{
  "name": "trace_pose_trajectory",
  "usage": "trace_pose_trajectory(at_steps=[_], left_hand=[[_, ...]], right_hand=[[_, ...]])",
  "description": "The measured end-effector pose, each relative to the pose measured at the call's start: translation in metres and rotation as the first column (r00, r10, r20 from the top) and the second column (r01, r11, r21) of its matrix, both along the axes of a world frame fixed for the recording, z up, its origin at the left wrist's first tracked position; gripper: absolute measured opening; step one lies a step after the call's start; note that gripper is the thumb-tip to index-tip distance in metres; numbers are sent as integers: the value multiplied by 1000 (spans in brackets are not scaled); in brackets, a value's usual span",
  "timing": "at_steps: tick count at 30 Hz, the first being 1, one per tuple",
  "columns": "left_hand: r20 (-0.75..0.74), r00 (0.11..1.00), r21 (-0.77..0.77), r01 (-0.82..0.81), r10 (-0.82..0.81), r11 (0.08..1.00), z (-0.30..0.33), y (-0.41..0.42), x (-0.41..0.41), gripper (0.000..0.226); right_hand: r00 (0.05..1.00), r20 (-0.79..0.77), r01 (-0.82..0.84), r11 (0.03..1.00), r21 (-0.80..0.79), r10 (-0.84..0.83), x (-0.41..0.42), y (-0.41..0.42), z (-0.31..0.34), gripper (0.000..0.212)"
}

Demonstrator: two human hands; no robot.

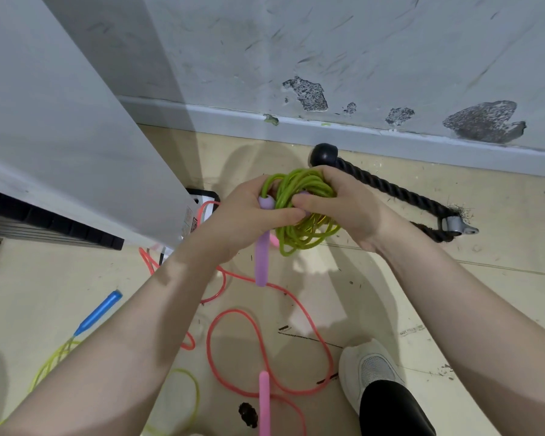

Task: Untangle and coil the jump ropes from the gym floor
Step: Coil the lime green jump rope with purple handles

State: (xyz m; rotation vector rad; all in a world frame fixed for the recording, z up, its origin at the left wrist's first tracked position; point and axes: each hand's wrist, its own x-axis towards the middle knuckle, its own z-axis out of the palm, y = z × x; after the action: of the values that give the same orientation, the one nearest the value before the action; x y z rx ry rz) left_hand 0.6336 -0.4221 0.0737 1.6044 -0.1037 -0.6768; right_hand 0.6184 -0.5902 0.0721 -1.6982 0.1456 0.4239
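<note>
Both hands grip the green rope coil.

No text, brand or number can be read here. A small sticker sits on the lower corner of the white cabinet, with red and dark marks, but its print is too blurred to read.
</note>
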Motion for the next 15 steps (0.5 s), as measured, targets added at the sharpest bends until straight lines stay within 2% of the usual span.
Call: trace_pose_trajectory(at_steps=[4,7,8,9,10,12,13,14,15], left_hand=[[19,999,123,-34,32,992,-8,-3,1,30],[179,983,350,-20,-46,937,-10,-5,2,25],[225,973,392,-41,-52,919,-11,-4,2,25],[249,968,396,-72,-32,915,-10,-3,2,26],[251,968,371,-98,2,923,-10,-1,2,28],[229,971,244,-126,69,962,-7,3,3,31],[203,975,155,-124,91,980,-5,4,4,31],[172,980,65,-117,105,991,-2,5,4,31],[141,984,-3,-109,108,994,0,5,5,30]], right_hand=[[1000,20,0,959,-282,6,3,4,-3,30],[988,114,-20,823,-567,102,3,12,1,34],[977,153,-20,779,-627,148,2,14,2,35],[971,166,-29,775,-631,172,1,13,4,36],[973,163,-46,834,-550,161,1,11,3,39],[998,66,-9,982,-189,22,3,3,6,46],[997,-37,67,997,25,-66,4,-1,8,48],[987,-117,136,971,197,-114,5,-4,5,53],[979,-150,174,945,277,-136,5,-5,3,57]])
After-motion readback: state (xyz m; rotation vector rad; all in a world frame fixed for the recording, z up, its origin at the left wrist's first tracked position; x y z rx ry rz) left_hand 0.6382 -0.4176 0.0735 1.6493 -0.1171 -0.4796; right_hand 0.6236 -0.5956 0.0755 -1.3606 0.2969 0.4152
